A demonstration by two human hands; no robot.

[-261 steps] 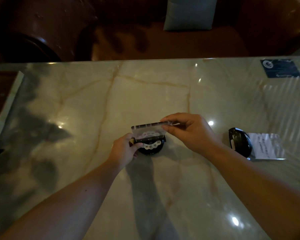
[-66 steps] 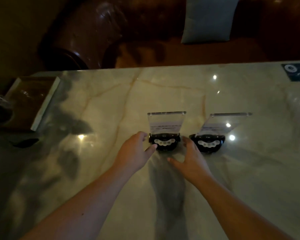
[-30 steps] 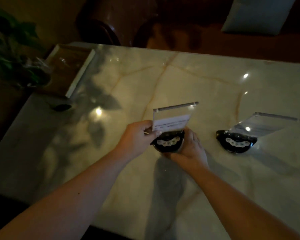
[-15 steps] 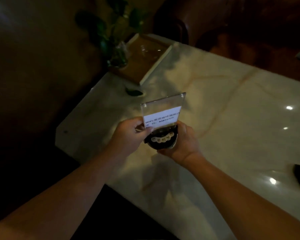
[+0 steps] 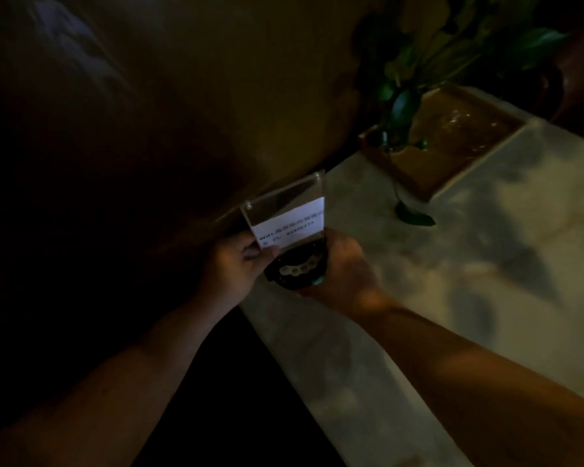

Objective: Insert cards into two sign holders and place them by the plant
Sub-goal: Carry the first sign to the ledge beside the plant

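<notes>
A clear acrylic sign holder [image 5: 285, 210] with a round black base [image 5: 297, 269] is lifted above the table's left edge, held in both hands. A white card [image 5: 292, 227] with printed text sits inside it. My left hand [image 5: 235, 264] grips the holder's left side and the card's lower corner. My right hand [image 5: 343, 269] cups the base from the right. The plant [image 5: 418, 62], with dark green leaves, stands in a wooden tray [image 5: 452, 143] at the far corner, beyond the holder. The second sign holder is out of view.
The marble table [image 5: 469, 264] stretches right and toward me, its left edge running diagonally under my hands. A fallen green leaf [image 5: 413, 215] lies on the marble next to the tray. Left of the table is dark floor and a dim wall.
Both hands have carried the sign holder left, toward the plant's corner. My head has turned left, so the plant and tray are larger and the second holder has left the view.
</notes>
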